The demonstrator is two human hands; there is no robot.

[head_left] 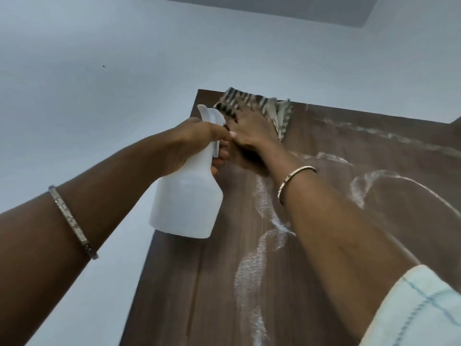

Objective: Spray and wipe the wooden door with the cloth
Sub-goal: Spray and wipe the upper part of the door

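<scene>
The view looks steeply up a dark wooden door [311, 245] toward its top edge. The right hand [249, 128] presses a striped cloth [252, 106] flat against the door's upper corner, fingers spread over the fabric. The left hand [197, 141] grips the neck of a white spray bottle [187, 201], held just beside the door (its nozzle pointing upward). Wet, foamy streaks [259, 245] run across the wood. Each wrist wears a bracelet [72, 221]. Pale walls [99, 58] surround the door.

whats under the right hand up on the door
A striped cloth, pressed by the right hand against the wooden door near its top edge. The cloth's middle and the wood behind it are covered.
</scene>
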